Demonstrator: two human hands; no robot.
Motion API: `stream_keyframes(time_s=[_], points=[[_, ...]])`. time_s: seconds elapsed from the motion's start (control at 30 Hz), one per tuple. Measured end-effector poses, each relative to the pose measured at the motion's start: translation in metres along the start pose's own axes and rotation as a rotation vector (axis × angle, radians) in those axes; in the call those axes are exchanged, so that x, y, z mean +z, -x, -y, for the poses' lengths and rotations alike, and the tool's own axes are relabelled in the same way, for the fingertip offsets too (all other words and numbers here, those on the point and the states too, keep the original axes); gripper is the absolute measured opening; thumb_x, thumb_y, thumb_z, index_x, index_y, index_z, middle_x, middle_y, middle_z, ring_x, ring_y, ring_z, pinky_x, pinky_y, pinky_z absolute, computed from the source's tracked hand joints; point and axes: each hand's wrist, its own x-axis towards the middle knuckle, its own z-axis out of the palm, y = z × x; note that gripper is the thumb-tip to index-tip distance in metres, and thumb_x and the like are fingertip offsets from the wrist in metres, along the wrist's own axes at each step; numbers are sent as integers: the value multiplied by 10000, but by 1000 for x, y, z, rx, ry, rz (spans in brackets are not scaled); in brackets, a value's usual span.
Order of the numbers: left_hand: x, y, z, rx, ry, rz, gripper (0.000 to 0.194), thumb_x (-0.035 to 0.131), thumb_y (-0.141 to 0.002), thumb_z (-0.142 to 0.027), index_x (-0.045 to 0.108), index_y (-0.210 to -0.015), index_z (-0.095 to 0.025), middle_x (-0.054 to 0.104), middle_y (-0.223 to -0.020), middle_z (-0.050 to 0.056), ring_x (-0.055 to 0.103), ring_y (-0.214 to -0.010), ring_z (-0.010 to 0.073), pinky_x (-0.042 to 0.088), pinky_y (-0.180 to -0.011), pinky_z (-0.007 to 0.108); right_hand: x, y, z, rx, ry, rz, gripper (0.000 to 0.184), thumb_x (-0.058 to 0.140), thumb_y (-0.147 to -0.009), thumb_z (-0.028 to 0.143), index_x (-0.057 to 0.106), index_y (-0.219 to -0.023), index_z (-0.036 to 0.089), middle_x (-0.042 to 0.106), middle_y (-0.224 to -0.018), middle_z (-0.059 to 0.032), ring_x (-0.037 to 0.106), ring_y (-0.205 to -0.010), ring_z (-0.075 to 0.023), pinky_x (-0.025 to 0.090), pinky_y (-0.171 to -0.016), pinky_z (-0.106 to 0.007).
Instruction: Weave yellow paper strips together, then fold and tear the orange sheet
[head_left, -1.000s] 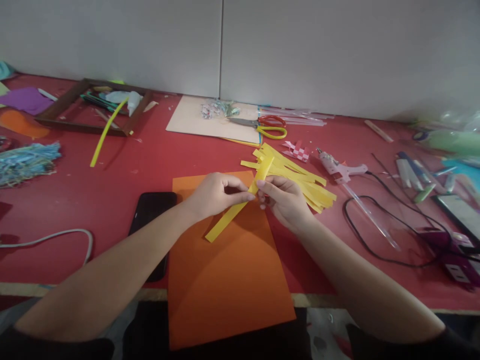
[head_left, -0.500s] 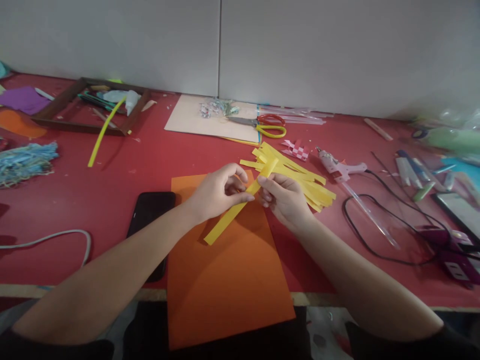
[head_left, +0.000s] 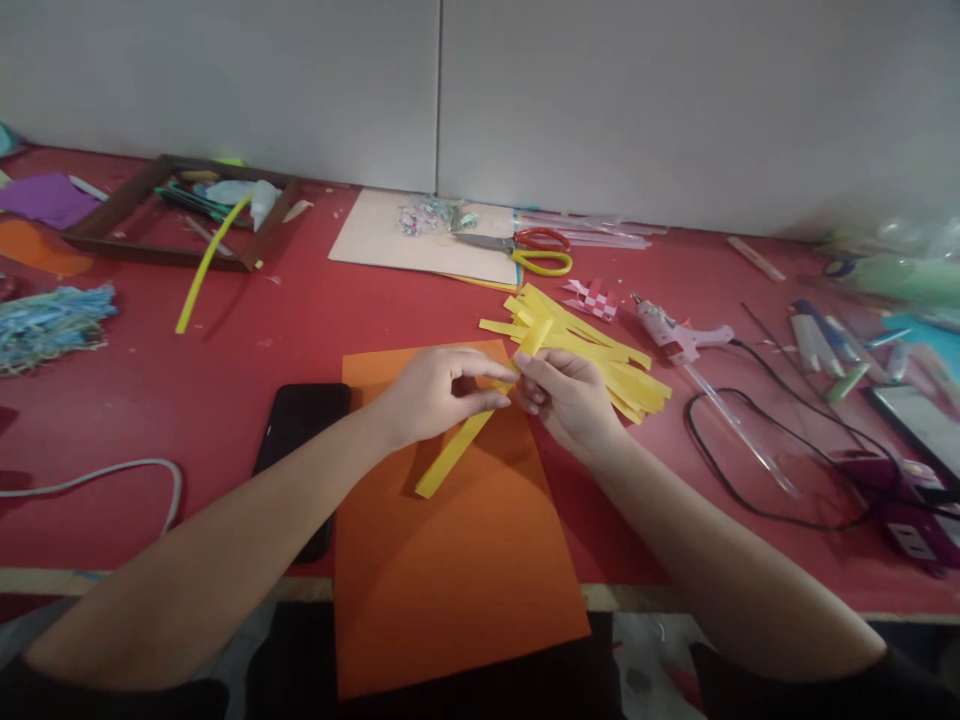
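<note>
A yellow paper strip (head_left: 459, 452) slants over an orange sheet (head_left: 457, 560). My right hand (head_left: 566, 395) pinches it near its upper end between thumb and fingers, and a short piece sticks out above the thumb. At the strip's middle is my left hand (head_left: 442, 395), its fingers stretched out and the thumb a little apart below them. Its fingertips reach the strip close to my right fingers; whether they press on it is hard to see. Just behind my right hand lies a pile of yellow strips (head_left: 622, 380).
A black phone (head_left: 304, 430) lies left of the sheet. Scissors (head_left: 544, 250) rest on pale card (head_left: 390, 245) at the back. To the right are a pink glue gun (head_left: 675, 335) and its black cable. A brown tray (head_left: 157, 185) holds small items at the back left.
My left fingers have straightened and come closer to my right hand. The strip's lower end has shifted slightly right and towards me. My right hand keeps its hold.
</note>
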Motion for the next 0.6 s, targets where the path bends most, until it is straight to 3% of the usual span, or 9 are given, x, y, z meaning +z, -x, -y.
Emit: stream_keyframes(time_s=[0.3,0.6], points=[[-2,1,-5,-63,62,73,276,727,-831,-284,766,-1092,-207,745,-1013,53,496,-610,84,418,-567,225,-10,-9,5,51,33,37,317,892,-606,344,628,-528,188,450,-429,54,373,-408,-62,302,-402,-231],[-3,2,-7,-147,108,116,331,736,-806,-313,753,-1117,-202,722,-1043,60,477,-606,82,413,-561,232,-14,-14,9,39,-19,-6,257,877,-579,254,630,-547,187,428,-426,62,364,-432,-62,301,-409,-214]])
